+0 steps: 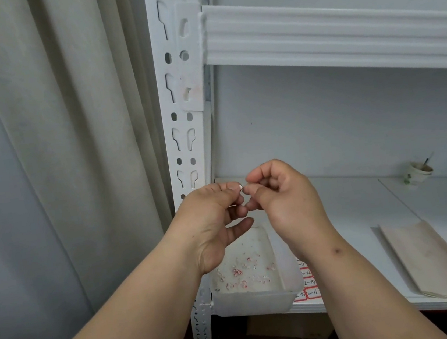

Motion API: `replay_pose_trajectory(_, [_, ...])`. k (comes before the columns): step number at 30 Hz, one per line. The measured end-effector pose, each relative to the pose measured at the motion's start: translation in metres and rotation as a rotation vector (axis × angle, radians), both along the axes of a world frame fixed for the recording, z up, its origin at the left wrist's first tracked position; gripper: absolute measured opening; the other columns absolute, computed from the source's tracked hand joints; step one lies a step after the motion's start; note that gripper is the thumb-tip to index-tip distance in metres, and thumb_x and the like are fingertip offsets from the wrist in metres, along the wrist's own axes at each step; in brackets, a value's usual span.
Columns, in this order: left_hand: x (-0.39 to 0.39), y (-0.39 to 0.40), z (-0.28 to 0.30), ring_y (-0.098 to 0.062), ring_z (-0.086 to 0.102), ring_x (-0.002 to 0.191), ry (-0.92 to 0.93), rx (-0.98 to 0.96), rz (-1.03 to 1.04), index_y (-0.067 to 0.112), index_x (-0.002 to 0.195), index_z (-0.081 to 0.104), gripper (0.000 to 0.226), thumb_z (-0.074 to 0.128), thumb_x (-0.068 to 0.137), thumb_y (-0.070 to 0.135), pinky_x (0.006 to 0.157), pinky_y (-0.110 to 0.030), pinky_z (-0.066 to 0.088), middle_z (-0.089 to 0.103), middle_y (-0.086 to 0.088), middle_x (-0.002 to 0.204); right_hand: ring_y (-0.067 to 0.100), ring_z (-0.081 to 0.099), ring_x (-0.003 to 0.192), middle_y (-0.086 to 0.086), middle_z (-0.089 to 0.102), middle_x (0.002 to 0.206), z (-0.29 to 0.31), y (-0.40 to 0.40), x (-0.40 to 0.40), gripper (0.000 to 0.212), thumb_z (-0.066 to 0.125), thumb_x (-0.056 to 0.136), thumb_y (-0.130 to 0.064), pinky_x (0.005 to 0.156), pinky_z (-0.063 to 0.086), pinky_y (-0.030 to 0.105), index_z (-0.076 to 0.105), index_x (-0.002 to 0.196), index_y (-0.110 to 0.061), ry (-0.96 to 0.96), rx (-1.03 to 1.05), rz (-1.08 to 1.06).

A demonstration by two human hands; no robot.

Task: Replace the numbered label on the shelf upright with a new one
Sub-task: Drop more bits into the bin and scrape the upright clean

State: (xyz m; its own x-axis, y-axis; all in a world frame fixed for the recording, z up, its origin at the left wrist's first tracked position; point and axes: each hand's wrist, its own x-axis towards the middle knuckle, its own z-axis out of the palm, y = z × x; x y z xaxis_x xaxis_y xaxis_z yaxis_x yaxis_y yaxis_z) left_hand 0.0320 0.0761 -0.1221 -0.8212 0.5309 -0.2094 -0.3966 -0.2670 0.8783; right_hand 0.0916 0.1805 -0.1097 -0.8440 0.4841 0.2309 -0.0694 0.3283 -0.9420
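Left hand (pixel 214 221) and right hand (pixel 279 196) meet fingertip to fingertip above the tub (pixel 260 297) — both curled tight, pinching one small white scrap (pixel 240 187) between them. Scrap too small to read; probably a peeled bit of the old label, possibly a fresh one coming off its backing. Cannot tell which.

Upright (pixel 182 118) stands just left of the hands, slotted, white. No numbered label visible on it; faint reddish residue on the bracket plate (pixel 193 91) where the upper beam (pixel 341 33) joins — likely the label spot, judging by the stain.

Tub sits at the front left corner of the lower shelf (pixel 362 208), holding red-and-white shreds (pixel 241 275). Label sheet (pixel 309 282), red-bordered with handwritten numbers, lies partly under the tub's right side.

Step in hand, as I read it: clearing stuck scrap from the fingers. Do it well — roll it off over the tub so it drops inside, keep fingertips free of glue before touching the sheet, and rub off the remaining residue so the new label beds flat
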Motion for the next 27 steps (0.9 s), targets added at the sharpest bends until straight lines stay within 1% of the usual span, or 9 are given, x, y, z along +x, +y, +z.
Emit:
replay_pose_trajectory(4, [-0.001,0.004,-0.003,-0.013,0.055,0.059,-0.096,0.034,-0.037,0.010,0.085,0.061,0.013,0.056,0.097,0.012,0.063,-0.033,0.055,0.057,-0.001,0.070,0.001,0.061,0.056,-0.006,0.066,0.074,-0.003,0.006,-0.001,0.018,0.058,0.088,-0.003,0.058,0.048,0.014,0.063,0.085,-0.019,0.022,-0.080,0.022])
replay_pose_trajectory(6, [-0.001,0.004,-0.005,-0.012,0.057,0.059,-0.136,0.051,-0.074,0.009,0.095,0.063,0.009,0.055,0.097,0.014,0.063,-0.032,0.056,0.058,-0.001,0.072,0.002,0.062,0.057,-0.009,0.065,0.068,-0.006,0.008,-0.002,0.013,0.063,0.087,-0.006,0.059,0.048,0.014,0.064,0.086,-0.019,0.027,-0.093,0.034])
replay_pose_trajectory(9, [-0.001,0.004,-0.008,-0.009,0.058,0.058,-0.195,0.070,-0.124,0.010,0.114,0.064,0.021,0.053,0.097,0.016,0.065,-0.029,0.056,0.060,0.001,0.074,0.011,0.067,0.068,-0.002,0.070,0.071,-0.010,0.010,-0.001,0.011,0.068,0.083,-0.006,0.068,0.054,0.021,0.067,0.087,-0.016,0.026,-0.091,0.063])
replay_pose_trajectory(12, [-0.003,0.004,-0.011,-0.008,0.055,0.060,-0.235,0.060,-0.145,0.008,0.122,0.066,0.029,0.055,0.097,0.019,0.064,-0.028,0.055,0.061,0.003,0.073,0.019,0.071,0.078,0.006,0.073,0.078,-0.012,0.010,-0.001,0.016,0.069,0.082,-0.004,0.077,0.057,0.027,0.071,0.084,-0.019,0.034,-0.044,0.080])
replay_pose_trajectory(16, [-0.005,0.006,-0.014,-0.010,0.053,0.063,-0.248,0.038,-0.118,0.015,0.107,0.069,0.017,0.057,0.096,0.019,0.063,-0.030,0.055,0.060,0.004,0.071,0.013,0.068,0.078,0.001,0.072,0.078,-0.016,0.011,-0.004,0.024,0.071,0.081,-0.008,0.075,0.055,0.023,0.070,0.074,-0.030,0.050,0.083,0.050])
replay_pose_trajectory(19, [-0.005,0.007,-0.013,-0.012,0.052,0.063,-0.226,0.014,-0.085,0.016,0.094,0.068,0.012,0.057,0.097,0.018,0.064,-0.031,0.054,0.059,0.003,0.071,0.006,0.066,0.077,-0.002,0.071,0.079,-0.021,0.014,-0.007,0.022,0.070,0.083,-0.012,0.074,0.052,0.020,0.069,0.073,-0.032,0.062,0.128,0.033])
replay_pose_trajectory(22, [-0.007,0.009,-0.013,-0.012,0.051,0.061,-0.198,-0.018,-0.053,0.016,0.092,0.066,0.011,0.057,0.097,0.018,0.063,-0.031,0.054,0.058,0.002,0.068,0.004,0.064,0.080,-0.006,0.069,0.083,-0.026,0.016,-0.011,0.016,0.067,0.086,-0.016,0.074,0.050,0.021,0.069,0.078,-0.031,0.068,0.234,0.013])
replay_pose_trajectory(25, [-0.008,0.009,-0.014,-0.011,0.051,0.058,-0.201,-0.036,-0.051,0.016,0.093,0.067,0.009,0.059,0.096,0.019,0.061,-0.030,0.055,0.059,0.003,0.064,0.001,0.058,0.082,-0.012,0.064,0.086,-0.026,0.019,-0.012,0.011,0.061,0.090,-0.021,0.072,0.046,0.016,0.066,0.082,-0.028,0.051,0.459,-0.015])
replay_pose_trajectory(27, [-0.009,0.009,-0.014,-0.010,0.051,0.057,-0.222,-0.036,-0.054,0.015,0.091,0.069,0.009,0.062,0.094,0.020,0.061,-0.029,0.055,0.059,0.003,0.063,0.002,0.056,0.083,-0.013,0.061,0.087,-0.024,0.021,-0.012,0.010,0.057,0.092,-0.021,0.071,0.045,0.018,0.063,0.085,-0.024,0.051,0.557,-0.004])
